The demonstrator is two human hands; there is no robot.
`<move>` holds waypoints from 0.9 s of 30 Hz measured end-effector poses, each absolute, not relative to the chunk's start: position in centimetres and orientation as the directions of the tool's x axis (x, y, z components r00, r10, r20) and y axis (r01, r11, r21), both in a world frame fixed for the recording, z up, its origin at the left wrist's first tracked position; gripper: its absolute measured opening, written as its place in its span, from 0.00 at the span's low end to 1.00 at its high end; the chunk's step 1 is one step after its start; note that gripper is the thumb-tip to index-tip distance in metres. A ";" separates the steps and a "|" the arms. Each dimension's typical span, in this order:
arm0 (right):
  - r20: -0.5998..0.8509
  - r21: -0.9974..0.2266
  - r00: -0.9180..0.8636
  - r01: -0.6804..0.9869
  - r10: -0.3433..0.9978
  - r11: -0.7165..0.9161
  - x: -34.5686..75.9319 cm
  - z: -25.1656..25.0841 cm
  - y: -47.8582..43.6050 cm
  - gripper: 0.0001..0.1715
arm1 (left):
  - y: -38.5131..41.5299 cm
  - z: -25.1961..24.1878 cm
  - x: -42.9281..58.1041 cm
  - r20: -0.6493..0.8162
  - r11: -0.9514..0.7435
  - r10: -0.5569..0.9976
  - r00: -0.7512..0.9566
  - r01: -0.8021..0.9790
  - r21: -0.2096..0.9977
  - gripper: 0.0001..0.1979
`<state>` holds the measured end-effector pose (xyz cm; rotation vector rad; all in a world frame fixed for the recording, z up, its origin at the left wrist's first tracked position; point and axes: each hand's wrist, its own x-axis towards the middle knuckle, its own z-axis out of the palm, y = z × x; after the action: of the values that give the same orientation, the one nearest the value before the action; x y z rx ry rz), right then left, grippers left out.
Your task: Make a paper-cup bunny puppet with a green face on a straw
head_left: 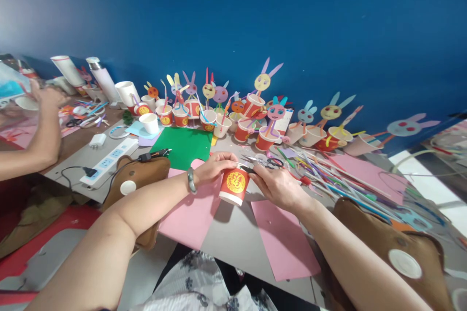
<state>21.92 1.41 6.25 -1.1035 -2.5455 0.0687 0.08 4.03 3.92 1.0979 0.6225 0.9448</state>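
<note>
Red paper cup (234, 182) at near ctr of table (226, 233), btwn pink sheets (286, 245); your L hand (216, 167) pinches its upper edge, your R hand (276, 187) grips dark tool (248, 169) (type unclear) at same edge, R side. Far: rabbit-topped cups (267, 140) along blue wall (233, 19).

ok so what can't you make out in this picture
All in the head view:
Red cup in the left hand: far side turned away from the camera.
Dark tool: handle end covered by the right hand.
Co-worker's hand: blurred, its grip unclear.
Co-worker's forearm: cut off by the left edge.
</note>
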 end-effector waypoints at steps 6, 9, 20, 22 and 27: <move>0.355 -0.641 -0.349 0.584 0.867 0.498 21.5 4.8 2.0 0.23 | 4.1 4.2 0.0 0.039 0.122 0.890 0.454 -0.320 0.940 0.14; 0.336 -0.778 -0.245 0.473 0.910 0.414 21.2 3.4 2.5 0.24 | 4.5 3.9 0.0 0.070 0.073 0.899 0.432 -0.305 0.949 0.14; 0.224 -0.937 -0.197 0.226 0.954 0.267 20.1 1.5 3.2 0.28 | 4.6 3.5 0.0 0.131 -0.091 0.890 0.437 -0.112 0.990 0.12; 0.209 -0.949 -0.227 0.189 0.951 0.253 20.1 1.4 3.2 0.24 | 4.6 3.2 0.1 0.127 -0.103 0.883 0.451 -0.076 0.992 0.11; 0.224 -0.944 -0.248 0.186 0.943 0.274 19.8 1.0 3.0 0.21 | 4.6 2.4 0.2 0.191 -0.212 0.889 0.415 0.006 0.977 0.06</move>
<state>19.79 3.02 0.97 -1.0544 -1.6480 1.0603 0.15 4.63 2.39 1.5682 0.8159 1.0027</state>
